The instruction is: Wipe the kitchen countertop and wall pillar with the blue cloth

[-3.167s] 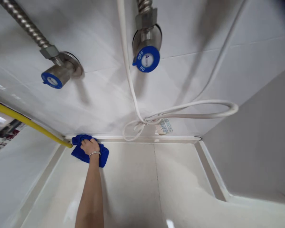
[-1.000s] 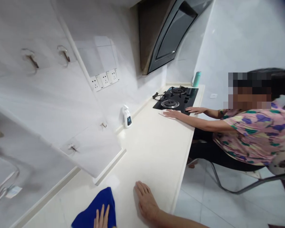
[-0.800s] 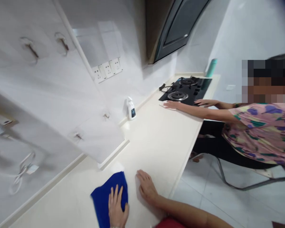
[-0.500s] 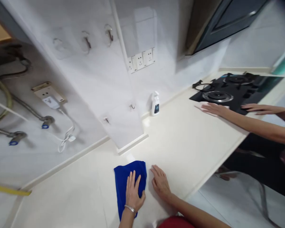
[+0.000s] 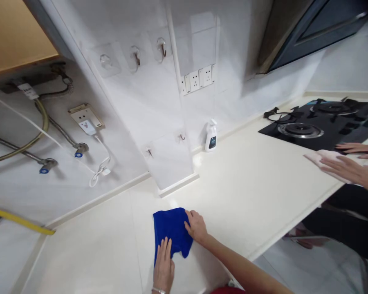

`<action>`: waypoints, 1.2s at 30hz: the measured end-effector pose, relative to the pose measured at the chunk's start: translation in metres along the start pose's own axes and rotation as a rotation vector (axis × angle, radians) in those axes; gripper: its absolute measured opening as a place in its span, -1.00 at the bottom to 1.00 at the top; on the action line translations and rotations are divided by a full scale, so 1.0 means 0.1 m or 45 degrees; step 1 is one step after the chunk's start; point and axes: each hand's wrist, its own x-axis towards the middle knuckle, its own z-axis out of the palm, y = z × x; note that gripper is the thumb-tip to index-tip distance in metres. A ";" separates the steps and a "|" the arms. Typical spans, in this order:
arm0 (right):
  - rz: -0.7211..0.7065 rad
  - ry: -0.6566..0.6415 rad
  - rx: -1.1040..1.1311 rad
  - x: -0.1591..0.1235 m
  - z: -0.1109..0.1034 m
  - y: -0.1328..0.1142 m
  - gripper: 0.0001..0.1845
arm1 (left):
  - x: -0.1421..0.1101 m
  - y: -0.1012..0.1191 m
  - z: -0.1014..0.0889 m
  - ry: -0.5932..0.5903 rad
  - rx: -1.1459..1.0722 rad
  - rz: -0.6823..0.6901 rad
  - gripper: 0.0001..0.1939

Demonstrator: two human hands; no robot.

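A blue microfibre cloth (image 5: 171, 228) lies bunched on the cream countertop (image 5: 239, 183), and its lower edge looks turned under. My left hand (image 5: 164, 265), with a metal bangle at the wrist, rests on the cloth's lower part and grips it. My right hand (image 5: 196, 226) has its fingers on the cloth's upper right edge and holds it there. The countertop under the cloth is hidden.
A white spray bottle (image 5: 211, 136) stands against the tiled wall, below a socket panel (image 5: 199, 79). Another person's hands (image 5: 346, 163) rest on a pale cloth by a black gas hob (image 5: 319, 126) at the right. Hoses with blue valves (image 5: 47, 165) run along the left wall.
My right hand has moved from the countertop beside the cloth onto its edge. The cloth is more bunched. The whole view has shifted, carrying the hob further right.
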 end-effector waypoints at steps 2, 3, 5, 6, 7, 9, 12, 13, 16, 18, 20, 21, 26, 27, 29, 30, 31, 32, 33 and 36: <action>-0.037 -0.070 0.017 -0.03 0.03 -0.02 -0.57 | -0.02 -0.19 -0.15 -0.058 -0.001 0.091 -0.16; -0.056 -0.094 0.038 -0.07 0.04 -0.01 -0.61 | -0.04 -0.29 -0.24 -0.093 0.000 0.123 -0.17; -0.088 -0.146 0.084 -0.18 0.06 0.00 -0.66 | -0.08 -0.48 -0.45 -0.174 0.001 0.141 -0.22; -0.102 -0.171 0.107 -0.25 0.07 0.01 -0.67 | -0.11 -0.56 -0.56 -0.227 -0.006 0.128 -0.22; -0.115 -0.194 0.126 -0.33 0.07 0.02 -0.68 | -0.14 -0.64 -0.68 -0.285 -0.020 0.104 -0.22; -0.138 -0.235 0.148 -0.51 0.04 0.03 -0.69 | -0.20 -0.74 -0.89 -0.399 -0.072 0.036 -0.20; -0.189 -0.284 0.158 -0.73 -0.07 0.03 -0.65 | -0.21 -0.79 -1.09 -0.425 -0.189 -0.138 -0.35; -0.208 -0.291 0.162 -0.78 -0.13 0.03 -0.64 | -0.18 -0.77 -1.11 -0.387 -0.241 -0.217 -0.43; -0.227 -0.254 0.192 -0.86 -0.29 0.08 -0.66 | 0.02 -0.60 -0.95 -0.222 -0.421 -0.446 -0.49; -0.199 -0.144 0.192 -0.88 -0.38 0.19 -0.66 | 0.21 -0.37 -0.69 -0.138 -0.483 -0.571 -0.45; -0.169 0.009 0.153 -0.91 -0.43 0.37 -0.62 | 0.39 -0.08 -0.39 -0.111 -0.425 -0.687 -0.40; -0.151 0.088 0.122 -0.94 -0.45 0.47 -0.60 | 0.46 0.07 -0.24 -0.110 -0.355 -0.730 -0.38; -0.107 0.313 0.081 -1.09 -0.43 0.92 -0.55 | 0.54 0.52 0.21 0.080 -0.010 -0.633 -0.37; -0.115 0.319 0.094 -1.11 -0.41 0.96 -0.54 | 0.51 0.53 0.24 0.112 0.013 -0.576 -0.37; -0.128 0.321 0.112 -1.15 -0.39 0.99 -0.52 | 0.42 0.47 0.25 0.122 0.030 -0.482 -0.38; -0.129 0.321 0.115 -1.15 -0.38 0.99 -0.51 | 0.39 0.40 0.24 0.101 0.031 -0.441 -0.39; -0.124 0.326 0.117 -1.15 -0.38 0.99 -0.50 | 0.36 0.32 0.22 0.071 0.030 -0.404 -0.39; -0.117 0.332 0.121 -1.14 -0.38 0.98 -0.49 | 0.36 0.22 0.18 0.034 0.029 -0.370 -0.38; -0.111 0.340 0.124 -1.13 -0.38 0.97 -0.49 | 0.38 0.11 0.13 -0.008 0.026 -0.342 -0.38; -0.113 0.369 0.116 -1.11 -0.37 0.98 -0.48 | 0.59 -0.25 -0.07 -0.155 0.018 -0.373 -0.33</action>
